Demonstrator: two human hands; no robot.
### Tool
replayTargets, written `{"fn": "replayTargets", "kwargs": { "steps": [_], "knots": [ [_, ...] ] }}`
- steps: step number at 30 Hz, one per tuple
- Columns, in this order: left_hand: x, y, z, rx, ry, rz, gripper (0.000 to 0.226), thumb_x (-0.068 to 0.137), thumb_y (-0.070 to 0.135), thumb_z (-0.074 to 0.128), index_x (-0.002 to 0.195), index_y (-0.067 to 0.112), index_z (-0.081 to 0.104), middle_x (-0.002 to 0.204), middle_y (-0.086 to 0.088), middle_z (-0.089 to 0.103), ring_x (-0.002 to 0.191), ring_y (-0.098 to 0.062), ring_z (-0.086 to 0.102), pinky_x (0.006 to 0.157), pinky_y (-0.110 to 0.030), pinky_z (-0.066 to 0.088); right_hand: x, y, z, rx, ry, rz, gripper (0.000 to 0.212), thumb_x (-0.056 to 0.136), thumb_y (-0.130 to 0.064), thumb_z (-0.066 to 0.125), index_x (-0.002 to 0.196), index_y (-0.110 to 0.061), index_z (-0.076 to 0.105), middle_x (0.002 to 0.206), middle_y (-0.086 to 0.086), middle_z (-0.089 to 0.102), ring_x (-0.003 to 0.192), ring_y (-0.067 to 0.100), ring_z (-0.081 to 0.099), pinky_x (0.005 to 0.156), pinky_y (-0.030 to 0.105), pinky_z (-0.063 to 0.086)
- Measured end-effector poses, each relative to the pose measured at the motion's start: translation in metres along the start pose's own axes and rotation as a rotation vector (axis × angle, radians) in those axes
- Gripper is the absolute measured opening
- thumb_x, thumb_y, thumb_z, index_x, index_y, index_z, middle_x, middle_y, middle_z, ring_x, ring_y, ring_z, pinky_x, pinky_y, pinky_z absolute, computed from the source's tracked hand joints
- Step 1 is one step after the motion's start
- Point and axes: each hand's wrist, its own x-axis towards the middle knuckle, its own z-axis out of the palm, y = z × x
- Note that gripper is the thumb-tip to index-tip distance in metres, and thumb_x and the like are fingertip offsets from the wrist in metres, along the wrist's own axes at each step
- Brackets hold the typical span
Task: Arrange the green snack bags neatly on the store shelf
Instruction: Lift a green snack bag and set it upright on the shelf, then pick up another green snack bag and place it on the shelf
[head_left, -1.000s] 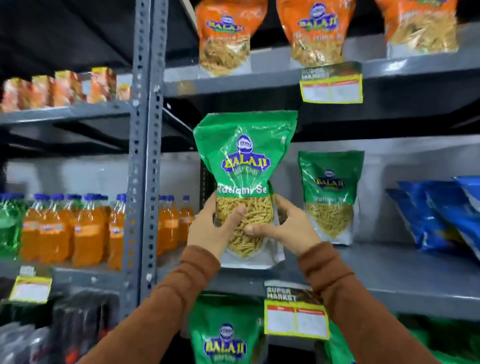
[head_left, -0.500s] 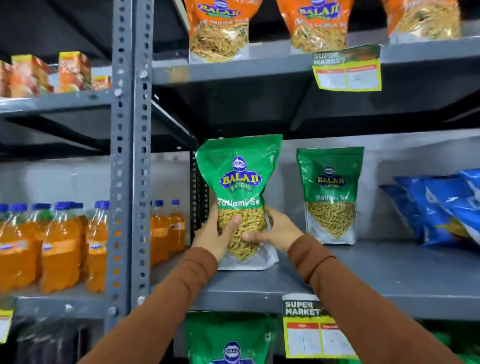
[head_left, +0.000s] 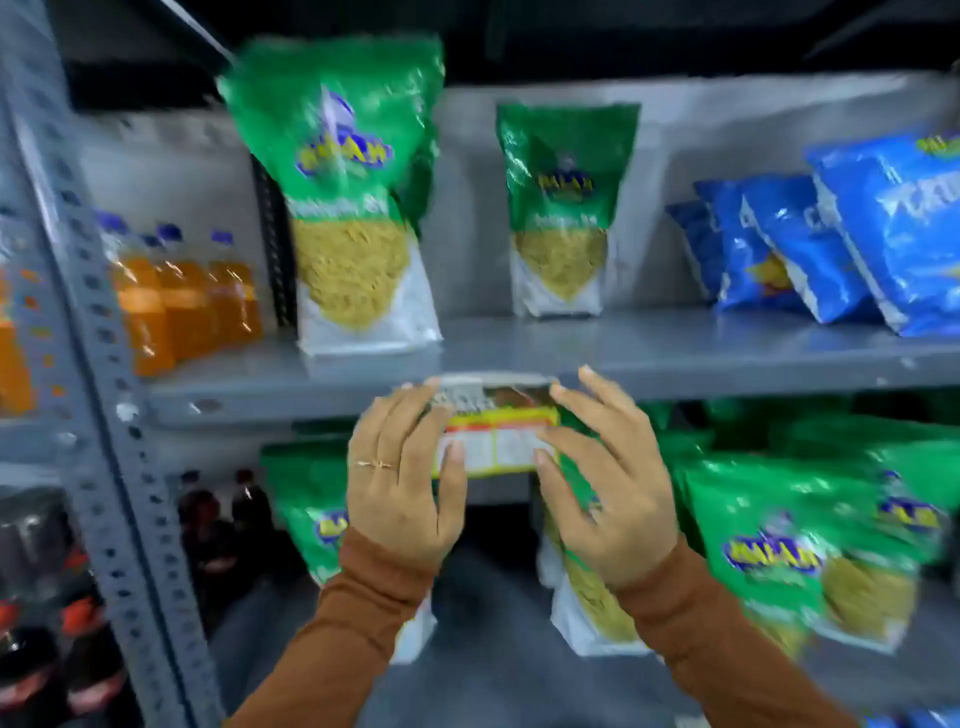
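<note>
With both hands empty, left hand (head_left: 402, 480) and right hand (head_left: 605, 483) spread before the price tag (head_left: 493, 441), I judge more bags (head_left: 810, 551) wait below; beyond, two bags (head_left: 343, 208) stand on the shelf (head_left: 675, 353).

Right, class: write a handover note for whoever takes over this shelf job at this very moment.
Left hand: open, empty, in front of the shelf edge.
Right hand: open, empty, beside it; the price tag shows between them.
Middle shelf: two green bags stand upright, the left bag near the front by the post, the right bag further back, a gap between them.
Lower shelf: more green bags, some leaning; blur hides detail.
Done: left bag set down and released.
Left: probably line up the two bags, then straighten the lower ones.
</note>
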Motion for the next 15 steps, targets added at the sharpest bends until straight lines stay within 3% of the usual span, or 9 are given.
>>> {"fn": "replayTargets", "kwargs": {
  "steps": [4,6,8,11,13,15],
  "knots": [
    [-0.106,0.076,0.043,-0.190,-0.345,-0.009,0.024,0.083,0.017,0.046,0.106,0.011,0.052,0.126,-0.011,0.047,0.117,-0.028,0.044,0.106,-0.042,0.030,-0.119,0.034,-0.044,-0.214,-0.164,0.224,0.034,0.087,-0.032,0.051,0.115,-0.014,0.052,0.133,0.012,0.047,0.129,0.036,0.037,0.107,0.062,0.028],
    [-0.154,0.120,0.067,-0.256,-0.570,-0.031,0.029,0.080,0.018,0.048,0.108,0.012,0.054,0.128,-0.008,0.050,0.119,-0.027,0.041,0.111,-0.037,0.023,-0.165,0.052,-0.069,-0.269,-0.208,0.460,0.055,0.086,-0.047,0.044,0.125,-0.009,0.040,0.140,0.018,0.039,0.132,0.037,0.029,0.109,0.058,0.021],
    [-0.184,0.159,0.089,-0.370,-0.732,-0.266,0.040,0.079,0.021,0.050,0.119,0.015,0.049,0.133,-0.004,0.045,0.124,-0.022,0.036,0.114,-0.021,0.013,-0.195,0.072,-0.096,-0.264,-0.216,0.691,0.076,0.079,-0.051,0.051,0.133,-0.004,0.027,0.141,0.021,0.027,0.135,0.035,0.021,0.112,0.050,0.012],
    [-0.194,0.193,0.119,-0.506,-0.803,-0.748,0.059,0.082,0.027,0.051,0.134,0.026,0.022,0.143,0.003,0.026,0.130,-0.003,0.024,0.105,0.001,0.008,-0.224,0.107,-0.128,-0.151,-0.327,0.980,0.097,0.065,-0.025,0.075,0.140,-0.006,0.016,0.144,0.014,0.019,0.140,0.038,0.017,0.114,0.036,0.011],
    [-0.194,0.202,0.136,-0.534,-0.788,-0.920,0.063,0.083,0.029,0.048,0.138,0.015,0.022,0.147,-0.005,0.029,0.132,-0.009,0.028,0.107,-0.006,0.015,-0.233,0.128,-0.139,0.069,-0.464,1.128,0.102,0.064,-0.004,0.080,0.139,-0.008,0.012,0.149,0.015,0.021,0.142,0.034,0.019,0.112,0.017,0.014],
    [-0.193,0.203,0.149,-0.510,-0.757,-1.021,0.062,0.084,0.028,0.046,0.138,0.005,0.025,0.146,-0.015,0.031,0.134,-0.020,0.030,0.112,-0.025,0.022,-0.236,0.143,-0.141,0.242,-0.551,1.190,0.104,0.061,0.001,0.082,0.141,-0.001,0.015,0.150,0.018,0.024,0.141,0.025,0.022,0.105,0.002,0.018]
  ]
}}
